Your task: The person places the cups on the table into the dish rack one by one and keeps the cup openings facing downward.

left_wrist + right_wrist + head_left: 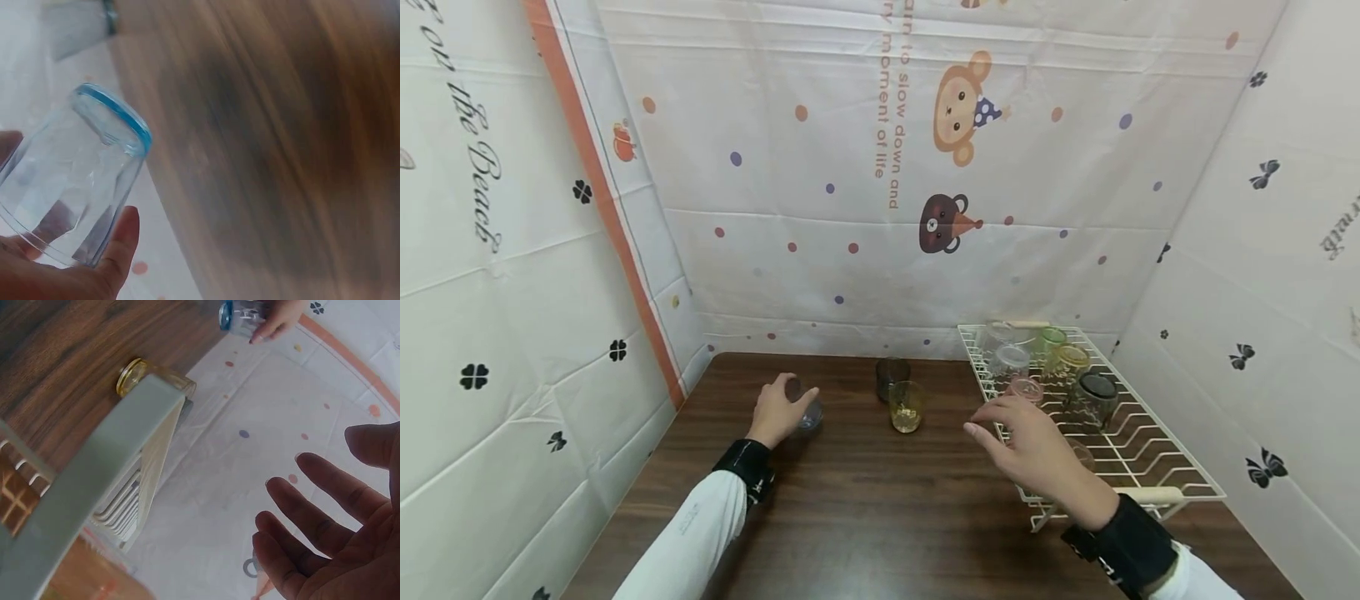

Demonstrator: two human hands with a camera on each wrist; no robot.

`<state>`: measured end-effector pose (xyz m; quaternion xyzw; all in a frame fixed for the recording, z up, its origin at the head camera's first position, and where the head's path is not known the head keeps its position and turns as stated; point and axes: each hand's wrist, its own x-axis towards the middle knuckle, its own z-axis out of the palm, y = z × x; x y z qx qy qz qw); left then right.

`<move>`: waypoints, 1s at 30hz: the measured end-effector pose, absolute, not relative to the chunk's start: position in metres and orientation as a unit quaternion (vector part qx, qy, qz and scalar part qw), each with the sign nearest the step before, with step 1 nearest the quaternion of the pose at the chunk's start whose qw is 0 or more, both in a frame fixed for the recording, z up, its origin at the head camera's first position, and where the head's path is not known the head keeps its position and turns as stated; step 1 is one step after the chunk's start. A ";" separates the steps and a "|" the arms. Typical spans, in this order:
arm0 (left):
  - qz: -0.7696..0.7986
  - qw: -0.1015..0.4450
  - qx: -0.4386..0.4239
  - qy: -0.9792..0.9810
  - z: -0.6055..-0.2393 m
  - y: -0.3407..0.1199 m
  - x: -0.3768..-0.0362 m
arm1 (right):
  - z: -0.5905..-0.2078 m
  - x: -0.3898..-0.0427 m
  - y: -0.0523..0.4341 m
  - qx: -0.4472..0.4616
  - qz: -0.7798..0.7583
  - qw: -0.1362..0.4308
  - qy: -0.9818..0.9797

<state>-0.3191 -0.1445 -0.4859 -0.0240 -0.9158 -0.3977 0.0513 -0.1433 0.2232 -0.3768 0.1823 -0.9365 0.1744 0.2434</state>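
Observation:
My left hand (777,414) grips a clear, blue-tinted drinking glass (810,416) at the left of the brown table. In the left wrist view, thumb and fingers wrap round the wall of the glass (81,175), and its thick blue base points toward the wood. My right hand (1037,446) is held over the left side of a white wire rack (1138,425), holding nothing. Its fingers (325,519) are spread and slightly bent in the right wrist view. Just beyond its fingertips, a pink glass (1026,388) stands on the rack, partly hidden by the hand.
A yellow glass (906,408) and a dark glass (891,375) stand together at the table's back middle. The rack also carries a green glass (1051,337), another yellow one (1071,360), a dark one (1093,402) and clear ones. Patterned cloth (850,275) walls surround the table.

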 end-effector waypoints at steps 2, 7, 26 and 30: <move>-0.423 0.045 -0.014 -0.905 -0.484 -0.138 -0.314 | -0.377 -0.145 0.221 0.184 0.175 0.235 -0.938; -0.480 0.021 0.005 -0.877 -0.482 -0.120 -0.302 | -0.380 -0.150 0.211 0.201 0.174 0.224 -0.938; -0.777 -0.192 -0.107 -0.591 -0.461 -0.068 -0.250 | -0.384 -0.155 0.178 0.239 0.212 0.261 -0.911; -0.790 -0.213 -0.111 -0.564 -0.461 -0.060 -0.242 | -0.382 -0.153 0.173 0.238 0.210 0.265 -0.911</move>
